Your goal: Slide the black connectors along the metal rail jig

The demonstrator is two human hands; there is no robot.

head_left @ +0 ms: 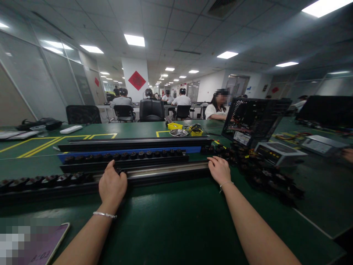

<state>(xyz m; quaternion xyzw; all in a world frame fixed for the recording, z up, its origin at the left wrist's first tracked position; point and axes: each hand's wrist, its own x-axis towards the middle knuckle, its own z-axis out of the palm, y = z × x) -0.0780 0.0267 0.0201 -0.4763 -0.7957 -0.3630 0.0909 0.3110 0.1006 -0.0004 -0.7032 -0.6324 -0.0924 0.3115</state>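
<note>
A long black rail (171, 170) with a shiny metal inner channel lies across the green table in front of me. Several small black parts (49, 181) sit in a row along its left stretch. My left hand (112, 186) is closed at the right end of that row, thumb and index finger around a small black part on the rail that is mostly hidden. At the rail's right end, my right hand (220, 170) has its fingers bent over the edge, holding it. Behind lies another rail (127, 165) with a row of black parts (132, 155), beside a blue strip (193, 149).
A dark rail (138, 143) lies farther back. Right stand an open computer case (253, 117), a power supply (280, 152) and a heap of black parts (270, 176). Yellow trays (175, 126) and a metal dish (178, 133) sit behind. A phone (41, 243) lies front left. A person (217, 106) sits across.
</note>
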